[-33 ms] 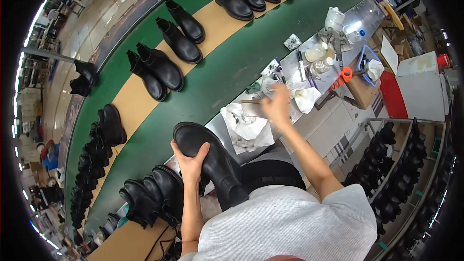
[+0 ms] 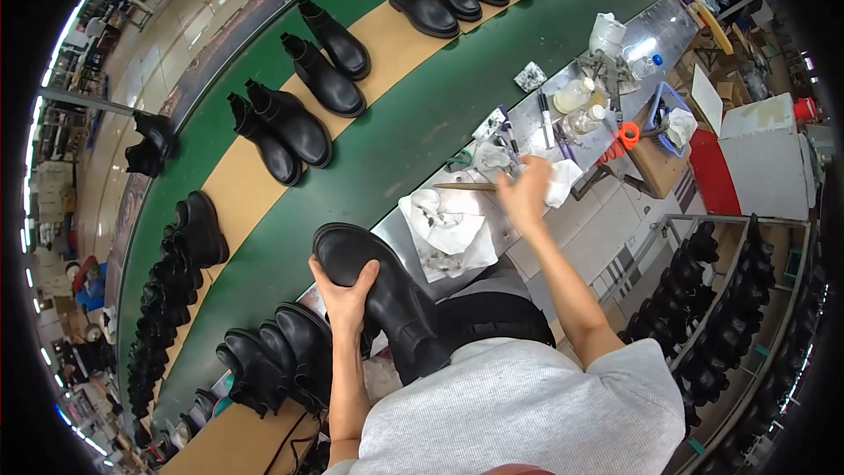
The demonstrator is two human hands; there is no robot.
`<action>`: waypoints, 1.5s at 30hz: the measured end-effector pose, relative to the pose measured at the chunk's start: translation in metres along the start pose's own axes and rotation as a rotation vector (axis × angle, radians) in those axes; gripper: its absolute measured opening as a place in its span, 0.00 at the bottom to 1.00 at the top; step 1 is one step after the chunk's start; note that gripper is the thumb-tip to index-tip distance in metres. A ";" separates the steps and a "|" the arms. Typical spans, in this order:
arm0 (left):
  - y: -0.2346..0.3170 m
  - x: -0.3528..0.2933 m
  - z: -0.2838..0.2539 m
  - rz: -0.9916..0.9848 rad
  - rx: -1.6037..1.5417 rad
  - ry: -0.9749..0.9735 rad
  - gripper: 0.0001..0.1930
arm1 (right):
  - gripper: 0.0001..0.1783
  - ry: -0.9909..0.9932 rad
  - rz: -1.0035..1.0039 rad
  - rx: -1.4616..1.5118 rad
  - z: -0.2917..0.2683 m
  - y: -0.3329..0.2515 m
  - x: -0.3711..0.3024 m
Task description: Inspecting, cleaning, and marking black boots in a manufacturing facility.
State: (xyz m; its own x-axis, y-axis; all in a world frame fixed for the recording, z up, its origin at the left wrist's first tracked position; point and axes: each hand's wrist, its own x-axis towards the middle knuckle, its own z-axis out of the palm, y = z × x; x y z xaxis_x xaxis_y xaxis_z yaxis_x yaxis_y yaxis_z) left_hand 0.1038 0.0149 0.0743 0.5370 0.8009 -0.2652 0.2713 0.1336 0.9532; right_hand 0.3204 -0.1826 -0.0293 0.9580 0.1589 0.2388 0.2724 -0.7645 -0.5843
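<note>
Matching the earlier frame throughout: no shift in either hand or in any boot. Left hand (image 2: 345, 286) spread wide over the toe of a black boot (image 2: 387, 292), palm pressed on, steadying it near the body at the worktop (image 2: 413, 215) edge. Right hand (image 2: 525, 196) stretched out above the worktop beside a white rag (image 2: 560, 180), close to a thin brush (image 2: 464, 186); fingers blurred, so grip impossible to tell. Boot shaft partly hidden behind grey shirt (image 2: 527, 409). Small bottles (image 2: 580, 105) beyond hard to make out.
</note>
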 end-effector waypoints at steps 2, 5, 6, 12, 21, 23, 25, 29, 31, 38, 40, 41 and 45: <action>0.005 0.004 0.009 -0.061 -0.022 -0.062 0.37 | 0.20 -0.041 0.198 -0.254 -0.013 0.058 0.007; 0.012 0.007 0.021 -0.047 0.049 -0.126 0.35 | 0.17 -0.189 0.190 -0.291 -0.010 0.098 0.012; 0.011 0.009 0.027 -0.020 0.074 -0.159 0.35 | 0.17 -0.180 0.196 -0.294 -0.013 0.103 0.023; 0.004 0.012 0.028 -0.102 0.080 -0.158 0.40 | 0.12 -0.377 0.512 0.968 -0.071 0.074 0.049; 0.007 0.012 0.036 -0.100 0.079 -0.163 0.40 | 0.10 -0.297 -0.065 0.322 -0.087 0.079 0.056; 0.004 0.013 0.038 -0.081 0.094 -0.152 0.39 | 0.07 -0.366 0.206 0.977 -0.054 0.088 0.064; 0.007 0.013 0.036 -0.054 0.107 -0.126 0.38 | 0.08 -0.238 0.366 1.382 -0.038 0.081 0.090; 0.013 0.014 0.037 -0.064 0.089 -0.137 0.37 | 0.13 0.174 0.706 1.258 -0.001 0.102 0.183; 0.014 0.017 0.042 -0.058 0.085 -0.135 0.37 | 0.19 0.107 0.834 1.367 0.011 0.141 0.219; 0.007 0.016 0.045 -0.027 0.043 -0.120 0.36 | 0.22 0.510 0.150 0.333 0.042 0.171 0.172; 0.006 0.012 0.025 -0.008 0.150 -0.046 0.36 | 0.25 0.308 0.089 0.511 0.033 0.085 0.117; 0.007 0.010 0.026 -0.019 0.131 -0.052 0.36 | 0.28 0.300 -0.046 0.361 0.027 0.085 0.098; 0.011 0.008 0.026 -0.058 0.121 -0.088 0.36 | 0.29 0.228 -0.172 0.222 0.028 0.097 0.066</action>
State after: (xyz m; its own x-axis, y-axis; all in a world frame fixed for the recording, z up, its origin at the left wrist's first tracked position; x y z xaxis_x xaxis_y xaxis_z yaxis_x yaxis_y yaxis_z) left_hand 0.1319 0.0075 0.0785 0.5843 0.7387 -0.3360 0.3956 0.1023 0.9127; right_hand 0.4121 -0.2291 -0.0919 0.8586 0.1108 0.5005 0.4647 -0.5804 -0.6688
